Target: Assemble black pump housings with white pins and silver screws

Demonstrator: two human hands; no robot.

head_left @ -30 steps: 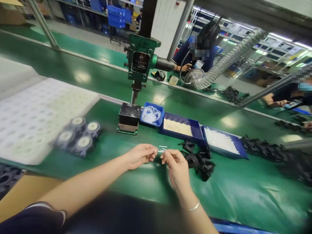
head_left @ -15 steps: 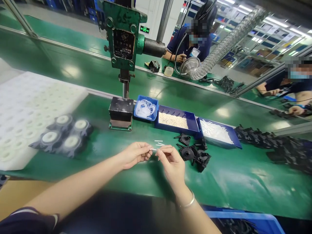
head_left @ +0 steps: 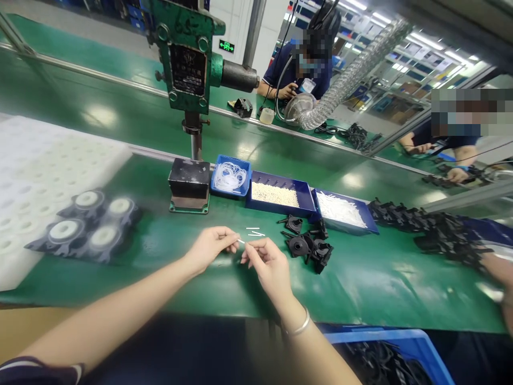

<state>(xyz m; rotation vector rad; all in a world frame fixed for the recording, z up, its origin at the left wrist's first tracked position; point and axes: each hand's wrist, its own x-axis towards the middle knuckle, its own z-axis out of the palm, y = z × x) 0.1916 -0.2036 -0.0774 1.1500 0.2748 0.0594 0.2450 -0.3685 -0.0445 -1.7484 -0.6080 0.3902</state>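
A short thin white rod spans the gap between my hands above the green table. My left hand pinches its one end with thumb and fingertips. At the other end my right hand closes thumb and forefinger, a metal bangle on that wrist. Just beyond my fingers a few similar white rods lie loose on the mat. To the right of my right hand sits a cluster of black plastic housings with round hubs.
Behind stand a blue tray of clear tubing, a bin of small beige pieces and a bin of white rods. A green press rises over a black block. White-ringed parts lie left. Another person's arm reaches in right.
The whole view has shifted, so the table things appear farther left. Both hands stay together at the white rod. Another person's arm has come in at the right edge.
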